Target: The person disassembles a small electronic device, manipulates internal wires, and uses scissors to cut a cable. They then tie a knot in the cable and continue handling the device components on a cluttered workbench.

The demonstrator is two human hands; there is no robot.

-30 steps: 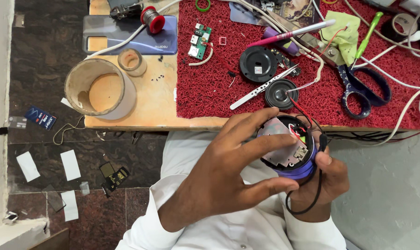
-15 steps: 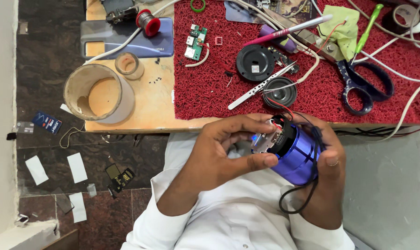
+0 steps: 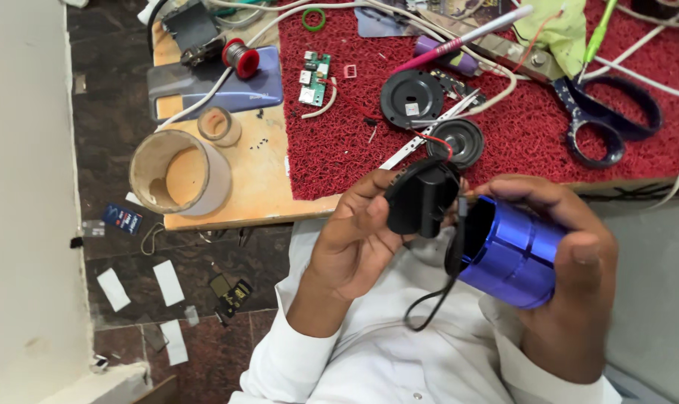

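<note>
1. The blue speaker shell (image 3: 513, 258) is a glossy ribbed cylinder, hollow, held above the person's lap.
2. Its long axis runs left-right; the open mouth faces left.
3. The right hand (image 3: 571, 277) wraps it.
4. The left hand (image 3: 354, 239) pinches the black inner module (image 3: 422, 198) beside that mouth.
5. A black cord (image 3: 429, 303) dangles below.

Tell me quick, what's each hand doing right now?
Left hand: closed on the black inner part.
Right hand: closed around the blue cylinder shell.

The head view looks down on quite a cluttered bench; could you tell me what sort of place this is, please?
Probably a small electronics repair bench: a green circuit board, a solder spool and a loose speaker cone lie on the red mat.
</note>
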